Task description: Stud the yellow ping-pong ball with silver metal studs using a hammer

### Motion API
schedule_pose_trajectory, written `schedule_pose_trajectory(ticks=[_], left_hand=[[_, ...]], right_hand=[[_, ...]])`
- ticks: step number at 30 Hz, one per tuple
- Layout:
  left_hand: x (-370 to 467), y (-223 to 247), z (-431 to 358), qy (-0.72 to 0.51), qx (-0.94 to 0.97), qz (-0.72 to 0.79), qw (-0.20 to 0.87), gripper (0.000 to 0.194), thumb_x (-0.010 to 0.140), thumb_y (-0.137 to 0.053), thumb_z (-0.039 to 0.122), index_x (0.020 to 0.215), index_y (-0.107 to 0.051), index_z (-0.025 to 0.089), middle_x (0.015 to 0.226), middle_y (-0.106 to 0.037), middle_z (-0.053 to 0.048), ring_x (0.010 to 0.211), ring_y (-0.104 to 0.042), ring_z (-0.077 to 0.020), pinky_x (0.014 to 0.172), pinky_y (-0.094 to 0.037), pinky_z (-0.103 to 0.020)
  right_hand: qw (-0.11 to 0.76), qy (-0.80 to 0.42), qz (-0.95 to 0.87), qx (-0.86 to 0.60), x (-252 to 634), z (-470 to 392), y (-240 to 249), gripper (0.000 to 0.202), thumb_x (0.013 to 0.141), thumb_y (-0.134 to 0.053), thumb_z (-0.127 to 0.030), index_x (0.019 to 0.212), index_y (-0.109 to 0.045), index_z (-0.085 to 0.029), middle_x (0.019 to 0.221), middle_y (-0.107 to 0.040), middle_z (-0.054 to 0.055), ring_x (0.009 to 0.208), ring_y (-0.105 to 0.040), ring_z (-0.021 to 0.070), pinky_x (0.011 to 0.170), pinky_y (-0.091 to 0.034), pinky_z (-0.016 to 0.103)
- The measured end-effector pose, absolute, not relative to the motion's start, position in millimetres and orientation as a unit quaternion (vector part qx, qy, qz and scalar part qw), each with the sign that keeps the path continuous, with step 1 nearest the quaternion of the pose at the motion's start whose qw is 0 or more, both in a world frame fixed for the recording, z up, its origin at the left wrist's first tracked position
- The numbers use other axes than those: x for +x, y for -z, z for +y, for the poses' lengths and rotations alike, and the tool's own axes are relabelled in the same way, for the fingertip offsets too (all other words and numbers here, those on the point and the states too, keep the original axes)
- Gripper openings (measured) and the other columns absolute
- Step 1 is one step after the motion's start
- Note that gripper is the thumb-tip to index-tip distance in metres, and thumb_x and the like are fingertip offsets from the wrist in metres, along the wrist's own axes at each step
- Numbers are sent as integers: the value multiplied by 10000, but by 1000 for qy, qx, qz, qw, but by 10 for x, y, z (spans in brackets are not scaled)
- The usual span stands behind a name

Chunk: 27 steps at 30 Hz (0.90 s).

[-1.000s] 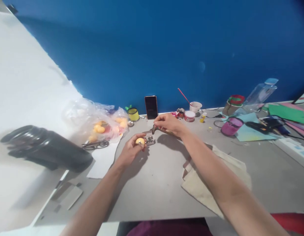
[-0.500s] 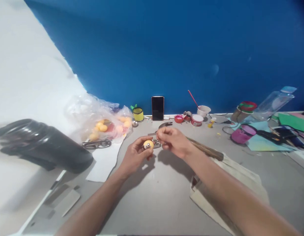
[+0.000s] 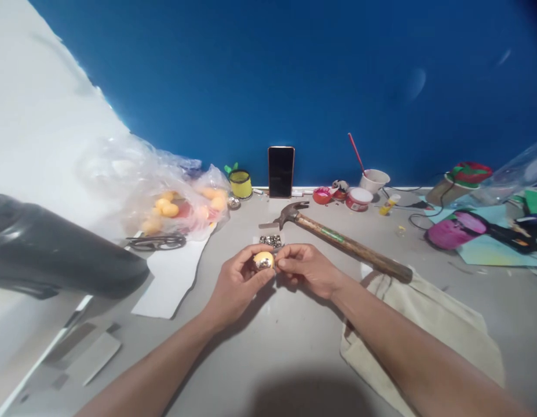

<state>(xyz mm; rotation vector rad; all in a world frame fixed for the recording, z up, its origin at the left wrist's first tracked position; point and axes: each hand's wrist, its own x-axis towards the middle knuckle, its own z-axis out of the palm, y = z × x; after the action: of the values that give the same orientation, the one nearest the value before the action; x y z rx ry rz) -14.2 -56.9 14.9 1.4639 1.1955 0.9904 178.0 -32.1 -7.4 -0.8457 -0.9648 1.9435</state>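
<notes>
Fingers: the left hand (image 3: 238, 281) has them curled round a yellow ball (image 3: 263, 260) with shiny metal on its face; those of the right hand (image 3: 309, 269) pinch together at its right side, anything between them too small to tell.
Ball: up between both hands, over the tabletop (image 3: 289, 347).
Cloth: pale fabric (image 3: 446, 330), partly behind the right forearm.
Box: small shiny pieces in an open box (image 3: 270, 241), just beyond the ball.
Hammer: claw hammer (image 3: 350, 243) angled beyond the right hand, its handle end on the cloth; a green label on the wood, writing unreadable.
Left side: white paper (image 3: 164, 289), folded glasses (image 3: 157, 242), then a clear bag (image 3: 164, 200) with yellow balls inside.
Back row: phone (image 3: 281, 172) upright, dark screen; red tub (image 3: 359, 199), print too small to read; white cup (image 3: 375, 180) with a red stick.
Wall: solid blue.
</notes>
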Motion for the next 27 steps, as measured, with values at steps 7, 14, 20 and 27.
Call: schedule_pose_trajectory(ticks=[7,14,20,27], left_hand=[[-102,-87,-579,-420,595,480,489,374,804,-776,359,1131,-724,184,950,-749,-53,777,-660,-180,697,-537,-280],[-79,-110,-594,-421,601,472,489,369,804,-764,334,1135,-735,174,1047,-753,-77,880,-688,-201,761,-559,-288],[-79,-83,-601,-415,596,467,505,402,800,-770,352,1156,-727,169,1062,-755,-86,890,-696,-210,772,-570,-305],[-89,-72,-585,-407,606,470,496,400,810,-771,362,1165,-738,181,1033,-761,-78,930,-699,-230,813,-574,-331]], right_hand=[[400,-778,-358,-328,1788,-335,69,361,599,-966,-402,727,-724,-167,699,-665,7,517,-478,66,471,-327,204],[397,-765,-374,-342,1780,-355,87,352,615,-955,-414,736,-733,-170,694,-668,5,520,-478,65,482,-331,206],[403,-746,-396,-353,1800,-350,103,311,637,-941,-383,750,-750,-164,686,-675,11,535,-491,68,496,-323,207],[399,-744,-399,-357,1789,-354,88,313,624,-938,-383,734,-744,-163,679,-676,14,531,-491,76,503,-327,222]])
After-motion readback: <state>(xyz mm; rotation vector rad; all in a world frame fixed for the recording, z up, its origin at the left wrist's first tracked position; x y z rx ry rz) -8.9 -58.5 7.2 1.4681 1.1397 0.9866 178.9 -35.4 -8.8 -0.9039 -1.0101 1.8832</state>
